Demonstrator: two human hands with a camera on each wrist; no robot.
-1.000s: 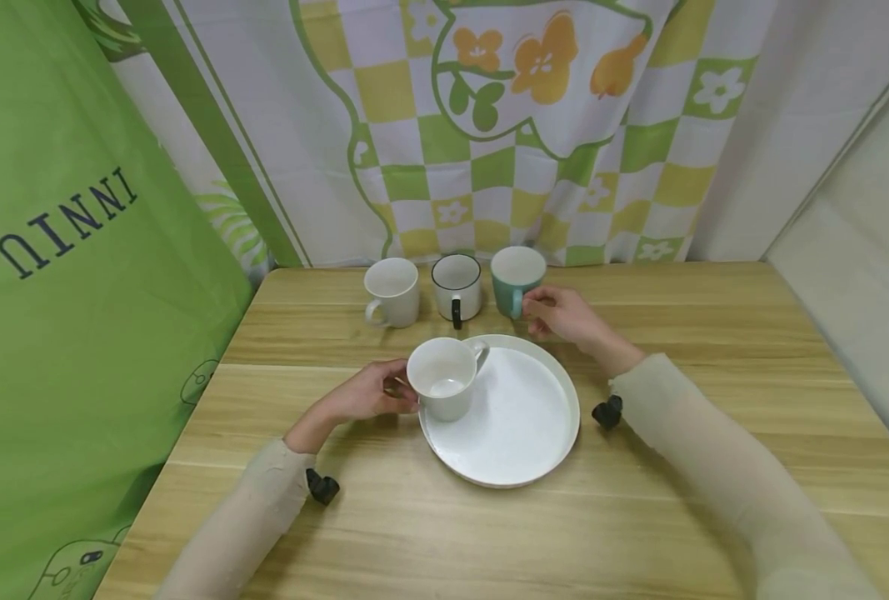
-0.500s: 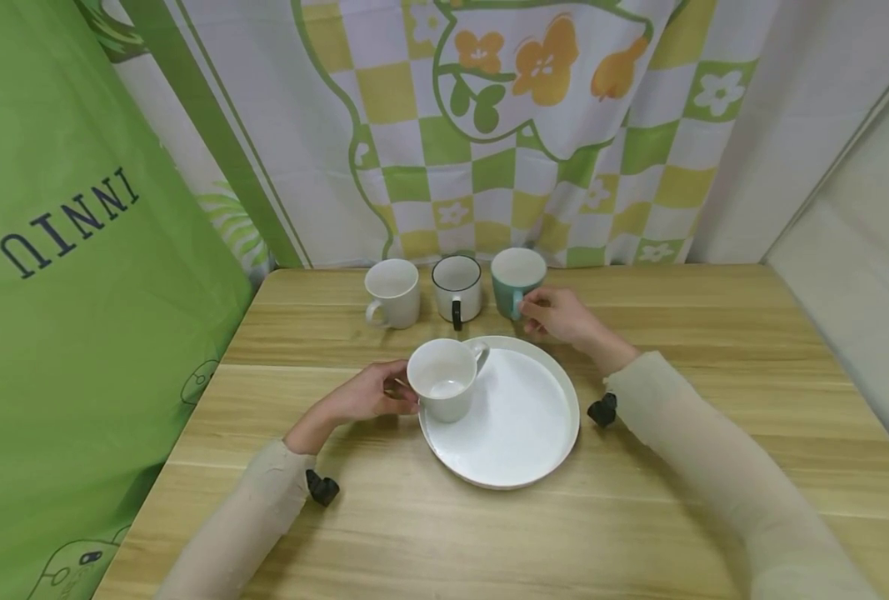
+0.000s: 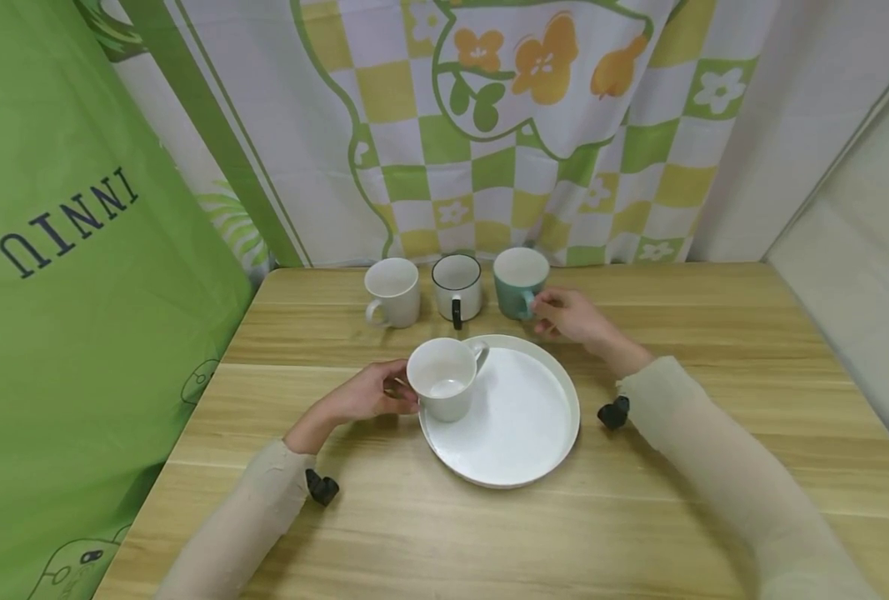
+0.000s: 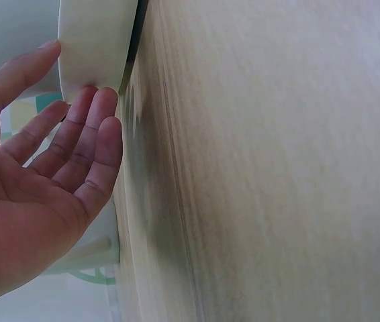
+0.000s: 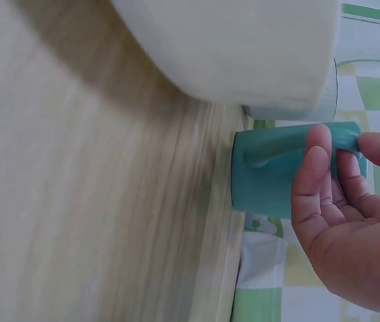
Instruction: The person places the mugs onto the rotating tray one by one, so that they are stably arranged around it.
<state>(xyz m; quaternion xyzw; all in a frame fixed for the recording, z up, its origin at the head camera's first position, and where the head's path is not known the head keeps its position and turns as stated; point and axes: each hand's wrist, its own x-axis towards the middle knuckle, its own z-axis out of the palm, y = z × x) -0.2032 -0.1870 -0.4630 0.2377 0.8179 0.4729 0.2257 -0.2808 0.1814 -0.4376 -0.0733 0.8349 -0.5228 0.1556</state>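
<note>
Working off the remote feed, I judged the step in hand as taking hold of the teal mug (image 3: 508,298) by its handle (image 5: 270,151). My right grip (image 3: 573,317) was nearly closed, thumb and fingers pinching that handle. The mug stood upright at the back of the table (image 3: 489,542), just right of the black-rimmed mug (image 3: 474,301), pale mug (image 3: 403,308) further left. My left grip (image 3: 365,392) was loosely curved, thumb well apart from the fingers, beside the white cup (image 3: 444,409) and tray (image 3: 519,433); couldn't tell if it touched the cup. The cup stood upright on the tray's left part. The next move, I reckoned, called for a secure pinch and a level mug, clear of its neighbour.
</note>
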